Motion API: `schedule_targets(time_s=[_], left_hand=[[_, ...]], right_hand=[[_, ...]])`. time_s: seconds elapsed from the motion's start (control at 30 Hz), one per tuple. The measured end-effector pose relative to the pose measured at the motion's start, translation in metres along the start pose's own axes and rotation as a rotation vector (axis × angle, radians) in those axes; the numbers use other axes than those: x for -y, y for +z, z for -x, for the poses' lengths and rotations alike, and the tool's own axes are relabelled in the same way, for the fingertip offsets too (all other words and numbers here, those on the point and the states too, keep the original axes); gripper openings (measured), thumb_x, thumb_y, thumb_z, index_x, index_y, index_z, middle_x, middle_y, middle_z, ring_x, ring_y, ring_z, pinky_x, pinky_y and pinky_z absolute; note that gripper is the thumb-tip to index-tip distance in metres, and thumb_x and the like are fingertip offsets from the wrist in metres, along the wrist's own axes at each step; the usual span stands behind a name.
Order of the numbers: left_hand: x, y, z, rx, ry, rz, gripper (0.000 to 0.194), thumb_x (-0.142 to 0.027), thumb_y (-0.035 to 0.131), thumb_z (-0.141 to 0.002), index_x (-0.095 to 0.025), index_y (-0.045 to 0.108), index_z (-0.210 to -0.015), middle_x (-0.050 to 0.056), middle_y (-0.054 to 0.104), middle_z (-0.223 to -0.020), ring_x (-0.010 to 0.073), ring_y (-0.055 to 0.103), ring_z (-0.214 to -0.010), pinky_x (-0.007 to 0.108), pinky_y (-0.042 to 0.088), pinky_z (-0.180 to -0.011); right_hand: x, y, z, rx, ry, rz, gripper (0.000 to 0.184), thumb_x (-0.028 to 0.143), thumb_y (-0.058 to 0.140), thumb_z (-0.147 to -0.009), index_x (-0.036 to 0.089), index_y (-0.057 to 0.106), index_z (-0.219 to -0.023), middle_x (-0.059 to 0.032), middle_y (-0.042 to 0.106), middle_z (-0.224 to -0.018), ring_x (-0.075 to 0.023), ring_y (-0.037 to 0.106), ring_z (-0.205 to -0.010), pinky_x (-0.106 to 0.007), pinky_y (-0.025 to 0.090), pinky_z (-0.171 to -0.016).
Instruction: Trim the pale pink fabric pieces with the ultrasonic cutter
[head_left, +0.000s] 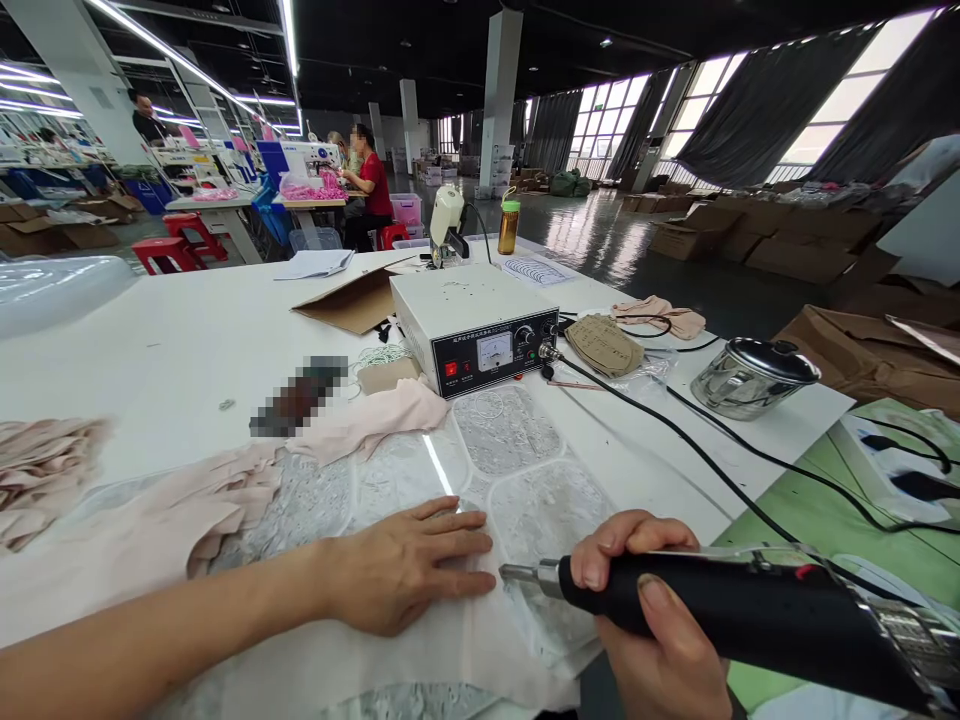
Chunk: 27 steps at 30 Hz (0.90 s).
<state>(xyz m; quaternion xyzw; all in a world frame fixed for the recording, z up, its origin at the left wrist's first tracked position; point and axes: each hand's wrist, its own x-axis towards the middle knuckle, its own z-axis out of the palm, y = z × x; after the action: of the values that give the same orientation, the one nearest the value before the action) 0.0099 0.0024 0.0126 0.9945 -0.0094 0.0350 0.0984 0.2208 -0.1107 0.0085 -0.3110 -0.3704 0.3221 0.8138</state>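
Note:
My left hand (pixel 420 565) lies flat with fingers stretched on a pale pink fabric piece (pixel 517 650), which is spread over a clear patterned template (pixel 551 510). Wrapped in my right hand (pixel 660 620) is a black ultrasonic cutter handpiece (pixel 720 600). Its metal tip points left and sits beside my left fingertips, close to the fabric's edge; I cannot tell whether it touches. More pale pink fabric (pixel 187 510) lies to the left, with a gathered strip (pixel 382 415) farther back. A white control box (pixel 480 330) with a dial and a red switch stands behind the template.
A black cable (pixel 675 425) runs from the box toward the handpiece. On the right are a lidded metal pot (pixel 754 378) and a power strip (pixel 892 470). Behind the box stand a small beige machine (pixel 448 225) and a yellow bottle (pixel 508 225). People sit at sewing machines farther off.

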Motion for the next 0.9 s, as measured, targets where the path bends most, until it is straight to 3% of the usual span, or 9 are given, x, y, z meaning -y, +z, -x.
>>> schedule_targets(time_s=[0.2,0.33,0.53,0.67,0.9], left_hand=[[0.017,-0.009,0.001,0.024,0.04,-0.013,0.052,-0.006,0.045,-0.084,-0.022,0.053,-0.133,0.009,0.053,-0.141,0.0283,0.041,-0.138,0.051,0.025,-0.117],[0.015,-0.017,-0.002,0.073,0.03,0.038,0.057,-0.009,0.047,-0.079,-0.021,0.051,-0.135,0.01,0.053,-0.142,0.0302,0.039,-0.139,0.054,0.025,-0.117],[0.003,-0.016,-0.003,0.042,-0.061,0.071,0.037,-0.026,0.05,-0.095,-0.022,0.053,-0.131,0.01,0.054,-0.139,0.0304,0.039,-0.139,0.053,0.019,-0.118],[0.002,-0.016,-0.002,0.088,-0.076,0.052,0.04,-0.038,0.054,-0.095,-0.023,0.052,-0.133,0.012,0.051,-0.143,0.0319,0.034,-0.141,0.054,0.018,-0.118],[0.001,-0.017,-0.003,0.131,-0.093,0.05,0.043,-0.038,0.056,-0.095,-0.023,0.05,-0.135,0.013,0.046,-0.147,0.0337,0.032,-0.142,0.058,0.019,-0.117]], right_hand=[[0.01,-0.003,0.005,-0.145,0.032,-0.048,0.011,0.03,0.061,-0.074,0.02,0.059,-0.078,0.0019,0.052,-0.071,-0.0099,0.053,-0.048,-0.026,0.046,-0.045],[0.008,-0.006,0.008,-0.19,0.038,-0.068,0.012,0.03,0.059,-0.074,0.02,0.061,-0.08,0.0011,0.052,-0.073,-0.0099,0.053,-0.048,-0.026,0.045,-0.045],[0.002,-0.008,0.005,-0.153,0.017,-0.125,0.012,0.029,0.061,-0.074,0.02,0.063,-0.081,0.0009,0.055,-0.074,-0.0097,0.057,-0.048,-0.025,0.047,-0.046],[0.0,-0.008,0.003,-0.136,0.034,-0.136,0.012,0.031,0.064,-0.075,0.02,0.063,-0.08,0.001,0.057,-0.075,-0.0091,0.058,-0.048,-0.024,0.049,-0.046],[0.003,-0.008,0.003,-0.143,0.063,-0.161,0.013,0.031,0.064,-0.075,0.02,0.065,-0.08,0.0005,0.056,-0.074,-0.009,0.056,-0.046,-0.024,0.048,-0.044]])
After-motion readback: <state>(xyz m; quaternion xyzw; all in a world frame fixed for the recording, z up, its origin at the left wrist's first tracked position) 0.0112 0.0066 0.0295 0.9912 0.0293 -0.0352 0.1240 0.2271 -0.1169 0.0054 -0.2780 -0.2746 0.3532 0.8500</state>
